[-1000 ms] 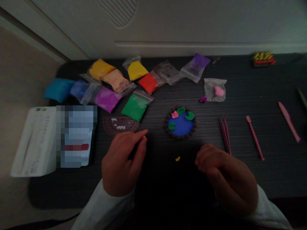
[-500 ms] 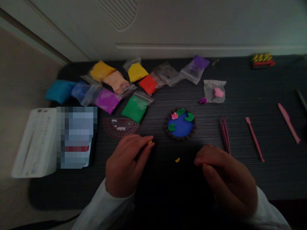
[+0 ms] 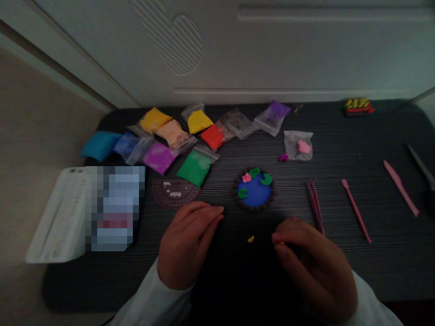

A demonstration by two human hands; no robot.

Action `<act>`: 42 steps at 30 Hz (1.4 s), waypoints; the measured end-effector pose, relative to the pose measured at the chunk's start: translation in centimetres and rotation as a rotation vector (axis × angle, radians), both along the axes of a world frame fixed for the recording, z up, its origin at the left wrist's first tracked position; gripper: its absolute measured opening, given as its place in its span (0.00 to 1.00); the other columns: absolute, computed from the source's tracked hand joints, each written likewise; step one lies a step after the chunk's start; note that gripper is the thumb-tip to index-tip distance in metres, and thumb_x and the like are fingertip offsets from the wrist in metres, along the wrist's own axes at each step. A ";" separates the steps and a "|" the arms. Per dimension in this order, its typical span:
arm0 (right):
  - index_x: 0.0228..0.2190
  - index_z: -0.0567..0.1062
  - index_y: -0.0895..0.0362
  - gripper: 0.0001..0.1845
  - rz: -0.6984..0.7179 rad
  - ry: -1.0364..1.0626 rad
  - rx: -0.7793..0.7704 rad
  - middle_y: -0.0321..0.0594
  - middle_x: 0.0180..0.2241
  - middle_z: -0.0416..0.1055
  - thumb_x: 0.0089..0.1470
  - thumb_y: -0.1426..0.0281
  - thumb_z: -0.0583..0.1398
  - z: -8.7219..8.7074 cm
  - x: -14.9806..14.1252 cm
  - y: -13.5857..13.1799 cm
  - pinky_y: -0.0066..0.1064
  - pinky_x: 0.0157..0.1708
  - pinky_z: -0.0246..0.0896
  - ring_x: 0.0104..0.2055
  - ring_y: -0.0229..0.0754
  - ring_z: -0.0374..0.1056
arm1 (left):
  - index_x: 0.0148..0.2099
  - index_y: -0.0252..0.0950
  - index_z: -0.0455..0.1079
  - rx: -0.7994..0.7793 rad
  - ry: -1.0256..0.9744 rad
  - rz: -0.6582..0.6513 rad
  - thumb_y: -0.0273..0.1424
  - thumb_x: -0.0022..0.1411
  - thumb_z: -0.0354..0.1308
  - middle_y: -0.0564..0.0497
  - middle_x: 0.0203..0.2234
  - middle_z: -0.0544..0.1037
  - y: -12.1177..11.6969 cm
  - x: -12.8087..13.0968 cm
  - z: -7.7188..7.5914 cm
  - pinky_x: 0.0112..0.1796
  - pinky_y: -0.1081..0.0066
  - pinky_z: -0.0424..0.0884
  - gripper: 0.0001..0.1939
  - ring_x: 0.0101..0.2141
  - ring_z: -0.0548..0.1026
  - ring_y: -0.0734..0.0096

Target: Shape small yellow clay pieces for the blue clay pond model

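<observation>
A clay pond (image 3: pixel 255 194) lies in the middle, with a blue surface, a ring of dark brown balls, green lily pads and a pink flower. To its lower left, my left hand (image 3: pixel 190 244) is closed, thumb against fingertips; the yellow clay piece glimpsed there earlier is now hidden by the fingers. My right hand (image 3: pixel 314 267) pinches a small piece of yellow clay (image 3: pixel 282 243), only a sliver of which shows. Between the hands, a small curved piece of yellow clay (image 3: pixel 250 238) rests on the dark table.
Several bags of coloured clay, including green (image 3: pixel 194 166), stretch across the back left. A protractor (image 3: pixel 176 192) and a phone (image 3: pixel 115 208) are at the left. Right of my right hand lie pink tweezers (image 3: pixel 316 206), a pink modelling tool (image 3: pixel 356 210) and a pink knife (image 3: pixel 401 188).
The view has tilted upward, so everything sits lower in the picture. My left fingers have closed over the yellow clay. My right hand has come slightly nearer to the left one.
</observation>
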State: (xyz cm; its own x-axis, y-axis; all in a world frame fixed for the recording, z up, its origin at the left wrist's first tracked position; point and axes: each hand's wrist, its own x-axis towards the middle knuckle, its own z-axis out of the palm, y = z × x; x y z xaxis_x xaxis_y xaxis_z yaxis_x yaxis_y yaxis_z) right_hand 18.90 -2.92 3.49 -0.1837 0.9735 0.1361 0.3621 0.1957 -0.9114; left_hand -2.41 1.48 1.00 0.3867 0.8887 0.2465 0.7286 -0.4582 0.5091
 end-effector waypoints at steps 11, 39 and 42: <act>0.34 0.67 0.58 0.12 -0.032 -0.003 0.021 0.37 0.29 0.68 0.45 0.81 0.57 -0.1 -0.3 0.0 0.29 0.32 0.61 0.33 0.35 0.63 | 0.36 0.36 0.69 0.035 0.006 -0.021 0.24 0.51 0.57 0.52 0.29 0.75 0.3 0.3 -0.2 0.38 0.66 0.68 0.08 0.34 0.70 0.70; 0.29 0.66 0.57 0.10 -0.055 0.081 0.065 0.36 0.25 0.67 0.42 0.78 0.60 -0.3 -0.5 0.2 0.32 0.27 0.61 0.29 0.37 0.63 | 0.43 0.36 0.66 0.027 0.092 -0.004 0.26 0.51 0.56 0.49 0.35 0.74 0.5 0.3 -0.7 0.42 0.62 0.65 0.14 0.39 0.69 0.66; 0.35 0.67 0.57 0.14 -0.027 0.027 0.050 0.37 0.29 0.68 0.45 0.81 0.57 -0.2 -0.3 0.2 0.30 0.31 0.62 0.32 0.35 0.64 | 0.42 0.36 0.67 0.022 0.103 -0.006 0.26 0.51 0.56 0.48 0.35 0.74 0.4 0.3 -0.6 0.42 0.62 0.65 0.13 0.39 0.69 0.66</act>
State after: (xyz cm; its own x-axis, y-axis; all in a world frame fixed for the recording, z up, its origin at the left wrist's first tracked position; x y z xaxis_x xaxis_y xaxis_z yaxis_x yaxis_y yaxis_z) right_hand 18.56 -2.77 3.27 -0.1526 0.9700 0.1892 0.3429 0.2315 -0.9104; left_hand -2.08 1.88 0.39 0.4158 0.8811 0.2251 0.7737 -0.4729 0.4216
